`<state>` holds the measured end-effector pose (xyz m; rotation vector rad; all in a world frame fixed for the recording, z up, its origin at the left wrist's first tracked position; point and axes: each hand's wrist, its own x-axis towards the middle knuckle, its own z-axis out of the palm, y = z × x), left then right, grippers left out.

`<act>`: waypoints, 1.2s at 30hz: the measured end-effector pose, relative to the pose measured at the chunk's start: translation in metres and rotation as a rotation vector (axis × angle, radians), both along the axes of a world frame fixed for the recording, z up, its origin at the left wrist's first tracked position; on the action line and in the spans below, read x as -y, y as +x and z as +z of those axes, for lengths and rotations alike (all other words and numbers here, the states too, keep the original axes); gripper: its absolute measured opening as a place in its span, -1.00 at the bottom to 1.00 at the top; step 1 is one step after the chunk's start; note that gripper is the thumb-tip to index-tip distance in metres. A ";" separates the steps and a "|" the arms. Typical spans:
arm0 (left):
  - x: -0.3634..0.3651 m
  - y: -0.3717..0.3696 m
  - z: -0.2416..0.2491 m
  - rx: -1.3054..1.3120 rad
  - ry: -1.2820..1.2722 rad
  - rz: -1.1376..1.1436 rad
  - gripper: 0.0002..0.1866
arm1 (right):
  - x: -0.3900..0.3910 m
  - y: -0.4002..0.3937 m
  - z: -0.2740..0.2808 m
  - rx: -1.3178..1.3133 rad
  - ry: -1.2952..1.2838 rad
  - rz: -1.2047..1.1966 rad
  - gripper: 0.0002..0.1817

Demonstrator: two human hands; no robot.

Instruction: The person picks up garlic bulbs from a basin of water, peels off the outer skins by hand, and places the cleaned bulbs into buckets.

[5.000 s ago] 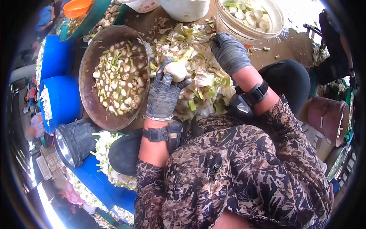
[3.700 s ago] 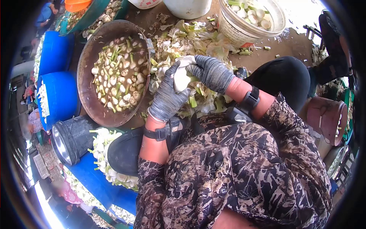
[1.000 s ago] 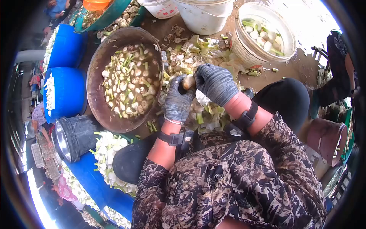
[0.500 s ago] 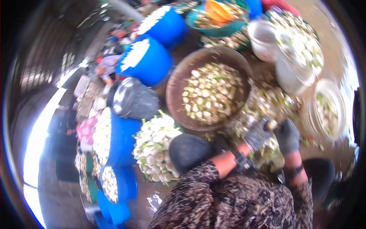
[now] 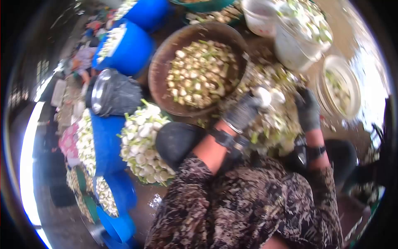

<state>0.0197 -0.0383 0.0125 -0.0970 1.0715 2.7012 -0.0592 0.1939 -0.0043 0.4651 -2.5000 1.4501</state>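
Note:
My left hand (image 5: 241, 111), in a dark grey glove, is closed on a peeled white onion (image 5: 263, 96) at its fingertips. Another pale onion (image 5: 277, 98) shows just right of it. My right hand (image 5: 307, 108), gloved too, is apart from the left, its fingers curled at the right edge of the heap; what they hold, if anything, I cannot tell. Beneath and between both hands lies a heap of onion skins and green trimmings (image 5: 271, 133). Ahead of my left hand stands a wide brown basin (image 5: 159, 89) of small onions with short green stems (image 5: 199, 74).
Left of my knee is a heap of white onions (image 5: 143, 145). Blue tubs (image 5: 108, 143) line the left side, beside a black-wrapped container (image 5: 124, 93). White buckets (image 5: 290, 52) stand ahead right, and stacked pale tubs (image 5: 321, 89) on the right. A person (image 5: 85, 60) sits far left.
My hands were close together around a small onion and are now apart, the left holding a white onion. The surroundings have shifted up and left in view.

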 end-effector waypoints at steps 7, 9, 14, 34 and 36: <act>-0.003 -0.002 -0.018 -0.112 -0.447 0.027 -0.31 | 0.019 0.040 0.041 -0.222 0.116 0.153 -0.56; -0.006 0.000 -0.024 -0.107 -0.486 0.050 -0.33 | 0.020 0.041 0.038 -0.259 0.090 0.149 -0.55; -0.018 0.000 -0.018 -0.248 -0.858 0.031 -0.43 | 0.025 0.034 0.037 -0.184 0.171 0.185 -0.78; -0.032 -0.001 -0.001 -0.228 -0.848 -0.165 -0.54 | 0.021 0.040 0.021 -0.099 0.191 0.149 -0.81; -0.036 -0.001 -0.006 -0.267 -0.956 -0.126 -0.55 | 0.029 0.038 0.006 0.032 0.107 0.126 -0.80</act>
